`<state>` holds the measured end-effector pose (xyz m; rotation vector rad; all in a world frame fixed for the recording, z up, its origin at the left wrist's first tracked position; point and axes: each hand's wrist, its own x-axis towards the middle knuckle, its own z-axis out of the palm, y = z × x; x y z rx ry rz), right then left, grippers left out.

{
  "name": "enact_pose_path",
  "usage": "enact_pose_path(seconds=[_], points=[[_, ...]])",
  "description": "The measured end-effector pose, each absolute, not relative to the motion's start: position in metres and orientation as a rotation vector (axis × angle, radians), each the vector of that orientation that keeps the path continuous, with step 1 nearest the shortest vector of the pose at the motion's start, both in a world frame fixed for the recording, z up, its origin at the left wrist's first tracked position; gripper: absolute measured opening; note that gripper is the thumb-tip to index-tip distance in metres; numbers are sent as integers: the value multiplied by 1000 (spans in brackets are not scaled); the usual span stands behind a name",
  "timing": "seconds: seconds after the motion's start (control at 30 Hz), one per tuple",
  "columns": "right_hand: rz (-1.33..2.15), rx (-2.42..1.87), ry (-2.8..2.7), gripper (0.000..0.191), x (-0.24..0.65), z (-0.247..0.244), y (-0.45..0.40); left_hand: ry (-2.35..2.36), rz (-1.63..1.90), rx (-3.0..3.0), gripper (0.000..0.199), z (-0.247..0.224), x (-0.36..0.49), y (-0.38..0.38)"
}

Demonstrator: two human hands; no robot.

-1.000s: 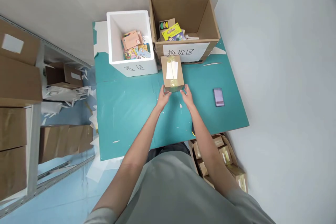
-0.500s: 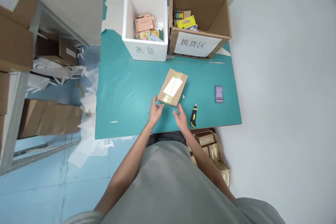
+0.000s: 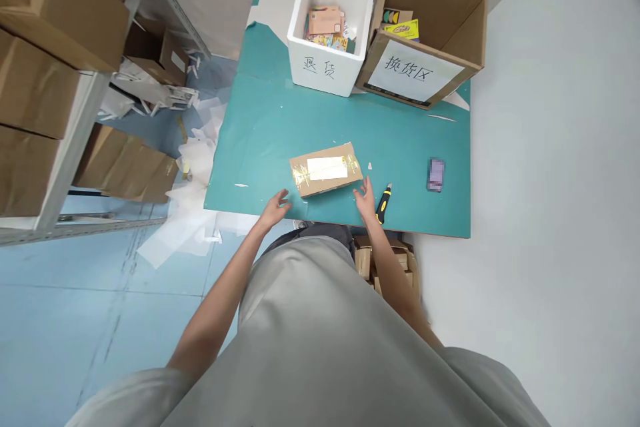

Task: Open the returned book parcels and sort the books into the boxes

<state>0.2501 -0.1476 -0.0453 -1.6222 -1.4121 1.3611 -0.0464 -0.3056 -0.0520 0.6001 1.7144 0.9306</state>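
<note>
A small taped cardboard box [image 3: 320, 184] with a white label [image 3: 327, 168] lies on the green-topped table [image 3: 255, 127], its long side roughly facing me. My left hand [image 3: 275, 208] is at the table's front edge, just off the box's lower left corner, fingers parted and holding nothing. Close to the box's right end is my right hand [image 3: 366, 200], also empty with its fingers apart; whether a fingertip touches the box I cannot tell. A black and yellow utility knife [image 3: 384, 205], blade tip out, lies just right of that hand.
At the back stand a white foam bin [image 3: 327, 73] holding small packets and a cardboard carton [image 3: 425, 73] with a yellow box inside. A phone [image 3: 435, 175] lies at the right. Shelving with cartons [image 3: 37, 87] is on the left; several small boxes [image 3: 397, 260] sit under the table.
The small box has turned from slanting away from me to lying crosswise. Both hands have drawn apart, the left one moving farther from the box. The camera view has shifted.
</note>
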Motion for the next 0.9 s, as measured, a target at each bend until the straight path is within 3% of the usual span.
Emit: enact_pose_path(seconds=[0.33, 0.63, 0.9], points=[[1359, -1657, -1385, 58, 233, -61, -215, 1751, 1008, 569, 74, -62, -49, -317], [1488, -1717, -1362, 66, 237, -55, -226, 1817, 1003, 604, 61, -51, -54, -311], [1441, -1465, -1415, 63, 240, -28, -207, 1781, 1088, 766, 60, -33, -66, -303]])
